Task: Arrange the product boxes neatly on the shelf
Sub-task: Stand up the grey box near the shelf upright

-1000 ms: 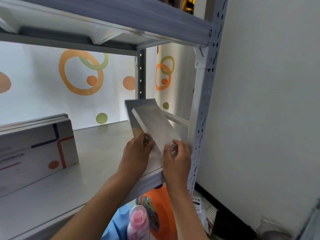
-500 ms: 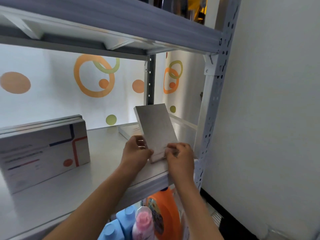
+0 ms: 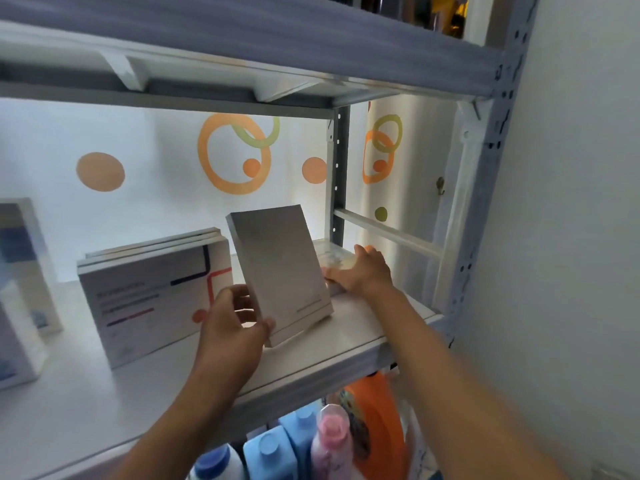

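A plain grey box (image 3: 282, 271) stands upright and slightly tilted on the white shelf (image 3: 353, 341). My left hand (image 3: 232, 327) grips its lower left corner. My right hand (image 3: 360, 271) lies flat on another box (image 3: 334, 259) that rests flat on the shelf behind the grey one, near the right end. To the left, a stack of white boxes with blue and red lines (image 3: 152, 292) stands upright on its long edge.
More white and blue boxes (image 3: 20, 292) stand at the far left. The perforated shelf post (image 3: 485, 188) and a cross rail (image 3: 388, 230) bound the right side. Detergent bottles, blue (image 3: 266, 455), pink (image 3: 330, 441) and orange (image 3: 377, 420), stand on the level below.
The grey box has moved left and stands upright beside the white stack. My right hand has let go of it and now rests on the flat box behind.
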Demonstrator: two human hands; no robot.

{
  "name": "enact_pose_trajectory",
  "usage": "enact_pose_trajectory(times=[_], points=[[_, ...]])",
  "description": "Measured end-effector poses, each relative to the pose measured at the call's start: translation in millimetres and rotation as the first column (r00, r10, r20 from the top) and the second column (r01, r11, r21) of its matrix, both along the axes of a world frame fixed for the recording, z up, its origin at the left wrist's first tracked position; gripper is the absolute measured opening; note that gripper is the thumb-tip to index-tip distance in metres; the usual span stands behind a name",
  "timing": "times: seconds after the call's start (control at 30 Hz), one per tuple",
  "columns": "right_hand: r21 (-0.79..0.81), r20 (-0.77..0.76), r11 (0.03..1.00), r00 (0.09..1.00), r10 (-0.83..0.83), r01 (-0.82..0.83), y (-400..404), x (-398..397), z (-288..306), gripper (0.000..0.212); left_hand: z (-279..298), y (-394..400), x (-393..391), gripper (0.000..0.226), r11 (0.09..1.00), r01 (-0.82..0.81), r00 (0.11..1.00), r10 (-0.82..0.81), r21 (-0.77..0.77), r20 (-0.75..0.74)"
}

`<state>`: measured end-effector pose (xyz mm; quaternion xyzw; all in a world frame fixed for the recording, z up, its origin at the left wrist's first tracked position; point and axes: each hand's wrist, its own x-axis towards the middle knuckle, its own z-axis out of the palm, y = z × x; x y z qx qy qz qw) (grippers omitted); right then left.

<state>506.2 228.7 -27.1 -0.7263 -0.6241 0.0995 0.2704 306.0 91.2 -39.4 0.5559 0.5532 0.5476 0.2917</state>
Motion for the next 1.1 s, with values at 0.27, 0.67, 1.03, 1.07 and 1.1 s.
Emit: enact_pose_trajectory(times=[0.27, 0.67, 1.03, 1.07, 1.1], points=[[-0.204, 0.125, 0.978, 0.990, 0.058, -0.032, -14, 4, 21, 0.102, 0, -8, -9, 0.045, 0.999, -0.015, 0.996, 0.018, 0.042, -0.085], [0.069, -0.290, 0.991, 0.948, 0.132, -0.117, -61, 30, 14, 0.087, -8, -11, -10, 0.045, 0.994, -0.019, 0.994, 0.030, 0.105, -0.107], [0.400, -0.446, 0.912, 0.889, 0.106, 0.092, -107, 25, -34, 0.063, -4, 22, 35, 0.051, 0.992, 0.122, 0.984, -0.115, 0.043, -0.133], [0.404, -0.369, 0.912, 0.925, 0.086, 0.076, -108, 24, -38, 0.067, -3, 26, 39, 0.051, 0.989, 0.143, 0.980, -0.137, 0.039, -0.142], [0.401, -0.283, 0.914, 0.957, 0.071, 0.051, -108, 25, -43, 0.071, -2, 32, 43, 0.050, 0.986, 0.162, 0.977, -0.155, 0.035, -0.149]])
